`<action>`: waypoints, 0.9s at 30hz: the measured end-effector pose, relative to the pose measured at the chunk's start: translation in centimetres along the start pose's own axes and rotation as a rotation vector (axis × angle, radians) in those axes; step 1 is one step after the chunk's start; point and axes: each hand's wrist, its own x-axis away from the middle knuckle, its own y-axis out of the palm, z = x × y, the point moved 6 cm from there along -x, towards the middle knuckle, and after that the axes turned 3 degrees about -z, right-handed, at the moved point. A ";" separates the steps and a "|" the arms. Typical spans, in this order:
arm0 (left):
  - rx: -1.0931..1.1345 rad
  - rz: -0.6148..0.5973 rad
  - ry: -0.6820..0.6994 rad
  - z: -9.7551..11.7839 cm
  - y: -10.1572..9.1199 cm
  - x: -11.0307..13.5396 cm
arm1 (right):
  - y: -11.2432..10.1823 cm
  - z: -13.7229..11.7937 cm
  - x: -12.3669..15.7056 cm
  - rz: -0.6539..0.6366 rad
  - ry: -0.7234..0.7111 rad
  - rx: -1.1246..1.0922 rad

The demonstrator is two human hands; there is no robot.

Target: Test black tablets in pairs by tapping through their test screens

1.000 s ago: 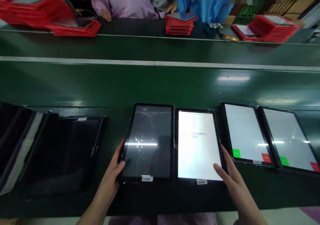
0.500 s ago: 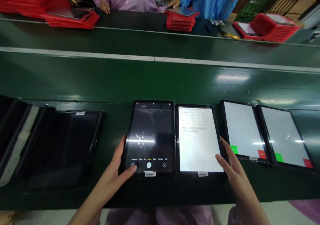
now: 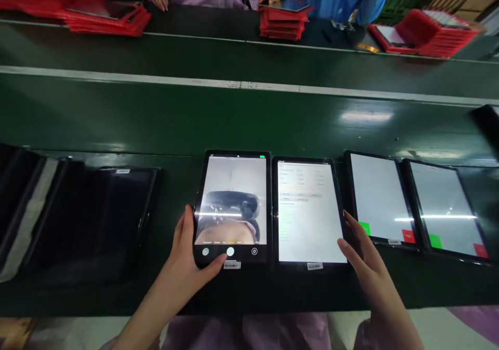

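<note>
Two tablets lie side by side at the near edge of the green bench. The left tablet (image 3: 233, 204) shows a live camera picture with a round shutter button. My left hand (image 3: 187, 256) grips its lower left corner, and the thumb reaches across to the bottom of the screen near the shutter button. The right tablet (image 3: 309, 212) shows a white settings page with small text. My right hand (image 3: 360, 251) rests at its lower right corner, fingers loosely spread, thumb touching the screen edge.
Two more lit tablets (image 3: 380, 199) (image 3: 448, 212) with green and red buttons lie to the right. Dark tablets (image 3: 105, 220) sit to the left. Beyond the green conveyor (image 3: 249, 116), red stacked trays (image 3: 283, 23) and two people in pink and blue coats.
The left tablet's screen went from dark to a camera menu to a live picture. My left thumb slid right along its bottom edge. The view tilted down slightly.
</note>
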 end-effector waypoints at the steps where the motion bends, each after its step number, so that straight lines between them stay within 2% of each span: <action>1: -0.004 0.015 -0.023 0.5 0.0 -0.1 | 0.0 0.0 -0.1 0.005 0.005 0.010; 4: -0.017 0.037 -0.069 2.0 0.0 -0.3 | 0.0 0.3 -0.4 0.010 -0.022 0.023; 7: -0.033 0.049 -0.060 2.7 -0.1 -0.6 | -0.1 1.0 -0.5 -0.026 -0.101 0.026; 12: -0.061 0.019 -0.075 1.5 -0.3 -1.3 | -0.4 1.6 0.4 -0.045 -0.177 0.063; 16: -0.074 -0.009 -0.104 -0.3 -0.5 -2.1 | -0.1 0.3 1.4 -0.070 -0.232 0.210; 20: -0.059 -0.016 -0.055 -1.1 -0.9 -2.3 | 0.5 -0.6 1.6 -0.118 -0.246 0.296; 23: -0.043 -0.053 -0.044 -0.9 -1.2 -1.7 | 0.8 -0.8 1.7 -0.136 -0.236 0.317; 27: -0.032 -0.049 0.012 1.0 -1.3 -0.3 | 1.3 -0.6 2.1 -0.168 -0.228 0.341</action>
